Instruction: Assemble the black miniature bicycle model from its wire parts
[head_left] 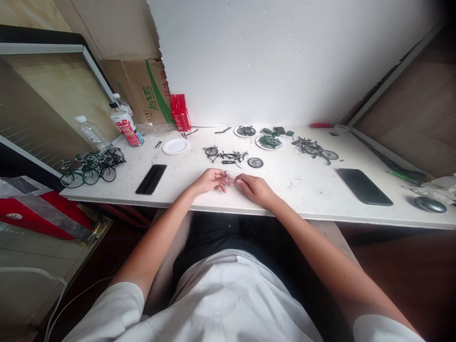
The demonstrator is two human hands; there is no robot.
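Observation:
Near the front edge of the white table [299, 190], my left hand [210, 181] pinches a small metal part [226, 177] between its fingertips. My right hand [254, 188] is closed on a thin rod-like piece [232, 180] whose tip meets that part. Just beyond my hands lie dark bicycle model parts [230, 155] and a loose spoked wheel [255, 162]. Farther back, one plate [239, 133] carries black wheels, and another plate [260, 144] holds green parts.
Model bicycles [90, 170], bottles [126, 124] and a phone [151, 179] occupy the left. A white plate [175, 146] and red box [181, 112] are behind. To the right are black parts [313, 148], a dark tablet-like slab [365, 186] and a mouse [430, 204].

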